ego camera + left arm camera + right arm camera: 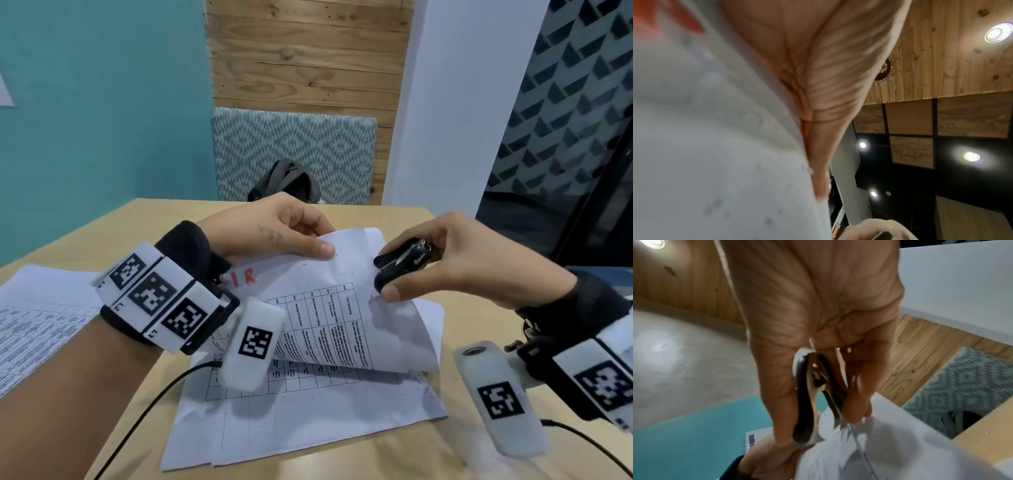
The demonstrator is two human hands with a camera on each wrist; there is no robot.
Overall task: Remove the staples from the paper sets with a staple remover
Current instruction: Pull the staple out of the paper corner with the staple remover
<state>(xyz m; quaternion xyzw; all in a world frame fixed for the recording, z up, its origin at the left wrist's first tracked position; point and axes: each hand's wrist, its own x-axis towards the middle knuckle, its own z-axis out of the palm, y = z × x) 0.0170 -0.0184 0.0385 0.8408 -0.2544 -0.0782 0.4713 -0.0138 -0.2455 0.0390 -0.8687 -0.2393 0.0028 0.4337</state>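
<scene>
The paper set [329, 308] is lifted at its far end above the counter [394, 455], its near sheets still lying flat. The black staple remover [402, 265] meets the raised right edge, its metal claws at the paper. Another printed sheet [37, 325] lies to the left. The left hand [270, 229] pinches the paper's top edge; the right hand [469, 257] grips the staple remover between thumb and fingers [857, 402].
</scene>
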